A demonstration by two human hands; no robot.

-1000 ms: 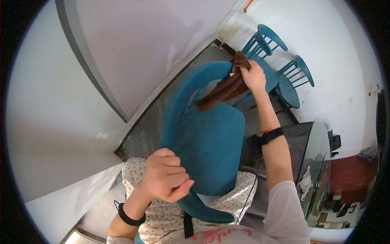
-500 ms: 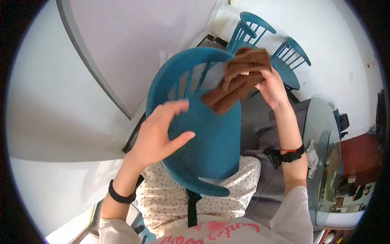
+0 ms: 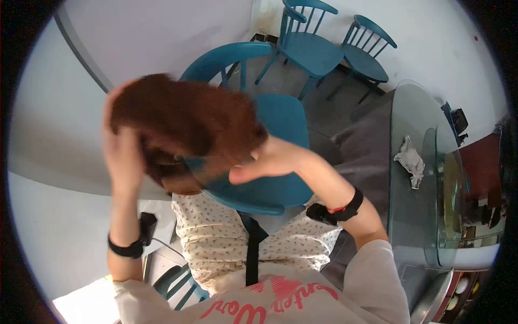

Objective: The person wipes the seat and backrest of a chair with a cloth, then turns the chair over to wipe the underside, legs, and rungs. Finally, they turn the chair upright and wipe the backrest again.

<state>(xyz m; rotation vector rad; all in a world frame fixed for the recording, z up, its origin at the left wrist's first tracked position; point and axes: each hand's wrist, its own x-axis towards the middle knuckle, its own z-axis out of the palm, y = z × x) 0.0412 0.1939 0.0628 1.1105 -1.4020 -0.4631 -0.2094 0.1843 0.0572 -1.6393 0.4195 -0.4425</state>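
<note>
Holding the brown cloth (image 3: 186,127) up close to the camera, both hands work in front of the blue chair (image 3: 283,121). I see the cloth as a big, blurred mass; its edges smear, so I cannot say how it is folded. It covers much of the chair's seat and part of the curved backrest behind it.

My left hand (image 3: 123,156) is at the left edge of the cloth, raised, with the fingers going up along and behind the fabric. They seem closed on the cloth, but the fingertips are hidden under it and blurred, so I cannot tell how tight the grip is. My right hand (image 3: 267,159) is at the lower right edge of the cloth. Its thumb points left under the fabric and the other fingers disappear behind the cloth; it appears to pinch the cloth, but the contact itself is not clear.

Behind the near chair, two more blue chairs (image 3: 310,46) stand by the white wall. At the right a glass table (image 3: 426,178) curves along the edge of the view, with a crumpled white rag (image 3: 410,159) on it; things under the glass are too distorted to make out. Each wrist has a black band, and my patterned apron fills the bottom.
</note>
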